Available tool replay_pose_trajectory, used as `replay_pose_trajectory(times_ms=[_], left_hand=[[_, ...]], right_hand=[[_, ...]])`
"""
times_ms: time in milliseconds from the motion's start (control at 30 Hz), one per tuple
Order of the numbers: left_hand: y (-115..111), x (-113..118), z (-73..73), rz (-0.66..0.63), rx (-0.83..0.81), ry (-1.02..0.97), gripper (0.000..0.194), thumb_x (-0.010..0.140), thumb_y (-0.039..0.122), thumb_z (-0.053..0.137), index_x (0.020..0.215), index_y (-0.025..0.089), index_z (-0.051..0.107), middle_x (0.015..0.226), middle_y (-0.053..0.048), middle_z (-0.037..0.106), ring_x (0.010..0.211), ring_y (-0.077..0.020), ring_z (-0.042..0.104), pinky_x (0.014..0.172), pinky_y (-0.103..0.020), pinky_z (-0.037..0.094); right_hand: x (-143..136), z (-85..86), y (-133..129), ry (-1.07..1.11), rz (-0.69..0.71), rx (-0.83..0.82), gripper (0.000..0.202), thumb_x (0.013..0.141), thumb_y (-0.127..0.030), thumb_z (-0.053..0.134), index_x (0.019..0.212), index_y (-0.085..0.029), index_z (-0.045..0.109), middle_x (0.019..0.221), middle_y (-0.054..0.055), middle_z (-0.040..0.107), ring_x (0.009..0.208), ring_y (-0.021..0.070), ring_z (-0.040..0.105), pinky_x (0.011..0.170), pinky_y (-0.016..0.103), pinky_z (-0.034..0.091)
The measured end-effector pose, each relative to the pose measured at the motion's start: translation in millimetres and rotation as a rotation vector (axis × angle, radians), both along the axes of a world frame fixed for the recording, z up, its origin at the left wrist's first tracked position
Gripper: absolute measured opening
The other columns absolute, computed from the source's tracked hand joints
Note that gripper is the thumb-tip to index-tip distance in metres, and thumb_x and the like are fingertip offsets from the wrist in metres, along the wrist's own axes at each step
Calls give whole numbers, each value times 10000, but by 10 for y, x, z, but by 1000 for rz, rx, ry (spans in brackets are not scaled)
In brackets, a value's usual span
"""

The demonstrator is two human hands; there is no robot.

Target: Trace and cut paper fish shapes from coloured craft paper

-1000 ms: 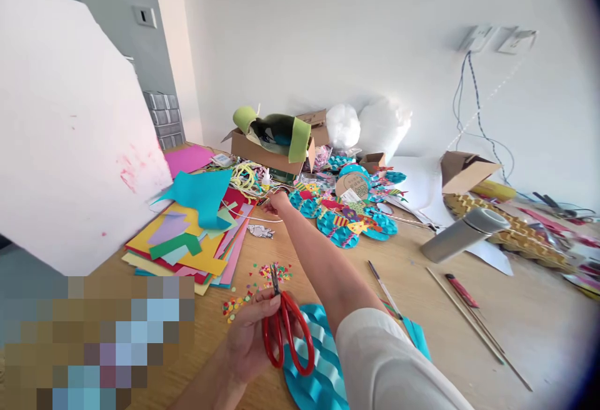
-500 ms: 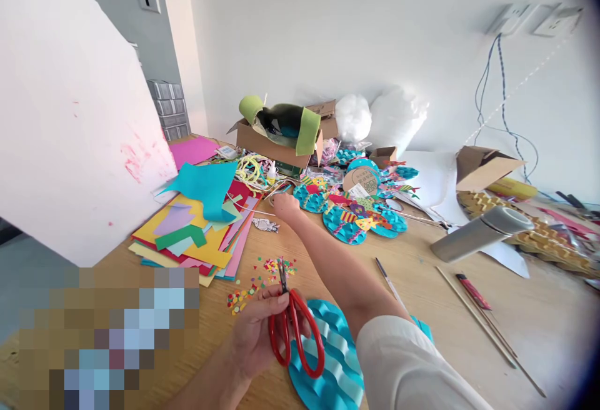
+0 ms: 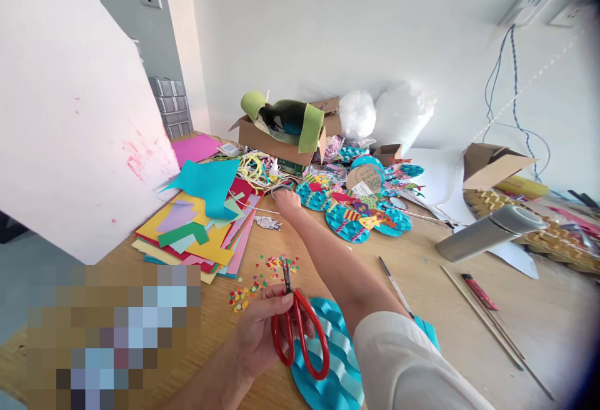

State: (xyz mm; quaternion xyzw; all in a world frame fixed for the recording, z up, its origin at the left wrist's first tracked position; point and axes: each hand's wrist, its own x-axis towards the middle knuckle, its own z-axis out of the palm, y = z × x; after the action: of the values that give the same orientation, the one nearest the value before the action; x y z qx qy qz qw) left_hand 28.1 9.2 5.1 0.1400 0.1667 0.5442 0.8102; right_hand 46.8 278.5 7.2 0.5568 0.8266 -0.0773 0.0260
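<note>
Red-handled scissors [image 3: 311,341] are held upright by my left hand [image 3: 267,322], thumb near the pivot and blades pointing away. Beneath them lies a blue disc [image 3: 328,360] with wavy paper strips. My right hand [image 3: 287,202] reaches far across the table, fingers curled down by a looped cord [image 3: 276,186]; what they hold, if anything, is hidden. A small fish cutout [image 3: 269,223] lies just in front of it. Small coloured confetti [image 3: 241,297] is scattered beyond my left hand. Blue discs with paper fish [image 3: 349,222] sit right of my right hand.
Coloured paper sheets [image 3: 187,241] are stacked at the left, beside a large white board [image 3: 89,116]. A cardboard box [image 3: 267,143] stands at the back. On the right are a grey bottle [image 3: 487,232], a pen [image 3: 394,282], a red packet [image 3: 479,291] and thin sticks [image 3: 482,319].
The view has shifted slightly, so most things appear a little further right. My left hand still holds the scissors, and my right hand stays by the cord.
</note>
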Motion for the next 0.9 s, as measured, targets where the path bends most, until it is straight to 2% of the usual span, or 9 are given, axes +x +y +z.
replay_pose_trajectory(times_ms=[100, 200, 267, 367, 467, 567, 667, 767, 900], left_hand=[[3, -8, 24, 6, -31, 19, 159, 723, 258, 759, 748, 102, 737, 703, -75, 698, 600, -141, 658, 570, -211, 487], [22, -17, 63, 37, -86, 57, 203, 675, 281, 808, 754, 106, 741, 701, -77, 713, 600, -150, 666, 581, -219, 500], [43, -18, 80, 106, -136, 113, 232, 630, 287, 845, 734, 109, 740, 676, -76, 716, 605, -158, 670, 594, -225, 509], [81, -16, 80, 269, -237, 204, 233, 567, 240, 882, 710, 126, 739, 701, -64, 729, 642, -151, 669, 634, -228, 521], [110, -13, 69, 388, -245, 300, 231, 558, 228, 884, 719, 131, 748, 698, -46, 722, 627, -124, 641, 599, -203, 495], [115, 10, 67, 421, -198, 395, 240, 541, 248, 889, 700, 126, 756, 648, -33, 695, 588, -101, 600, 543, -181, 449], [89, 67, 60, 399, -165, 445, 213, 515, 230, 892, 631, 128, 744, 579, -12, 654, 522, -81, 544, 488, -182, 404], [38, 144, 45, 332, -139, 473, 201, 516, 228, 888, 603, 131, 735, 537, 10, 619, 470, -66, 494, 438, -186, 351], [-30, 230, 39, 232, -82, 508, 191, 511, 212, 888, 595, 133, 736, 582, -4, 652, 563, -87, 552, 518, -187, 399]], right_hand=[[2, 72, -40, 45, -10, -1, 308, 931, -340, 571, 1177, -157, 595, 1191, 94, 615, 1027, 211, 617, 873, 421, 524], [107, 233, -161, 134, 4, 6, 187, 918, -232, 557, 1038, -149, 673, 1123, 130, 672, 1025, 232, 635, 838, 338, 493], [271, 385, -318, 212, 34, 0, 173, 903, -200, 537, 914, -157, 704, 1030, 123, 712, 960, 221, 658, 766, 272, 468], [652, 625, -739, 335, 82, -37, 216, 920, -255, 500, 837, -179, 685, 816, 41, 726, 724, 143, 653, 635, 215, 435], [1051, 774, -1379, 602, 117, 10, 260, 918, -318, 507, 716, -195, 616, 634, 7, 657, 565, 121, 568, 550, 225, 382], [1277, 762, -2039, 531, 128, 79, 300, 904, -424, 539, 694, -218, 595, 669, 35, 651, 566, 144, 553, 532, 257, 340], [1304, 652, -2489, 298, 24, 120, 237, 853, -447, 626, 929, -223, 611, 913, 80, 689, 746, 217, 648, 575, 278, 361], [1276, 557, -2704, 212, -100, 87, 289, 867, -453, 616, 1017, -213, 561, 1002, 93, 683, 847, 250, 677, 581, 283, 383], [1302, 461, -2867, 251, -234, 63, 228, 916, -412, 548, 1021, -211, 529, 1003, 95, 700, 899, 251, 686, 599, 281, 401]])
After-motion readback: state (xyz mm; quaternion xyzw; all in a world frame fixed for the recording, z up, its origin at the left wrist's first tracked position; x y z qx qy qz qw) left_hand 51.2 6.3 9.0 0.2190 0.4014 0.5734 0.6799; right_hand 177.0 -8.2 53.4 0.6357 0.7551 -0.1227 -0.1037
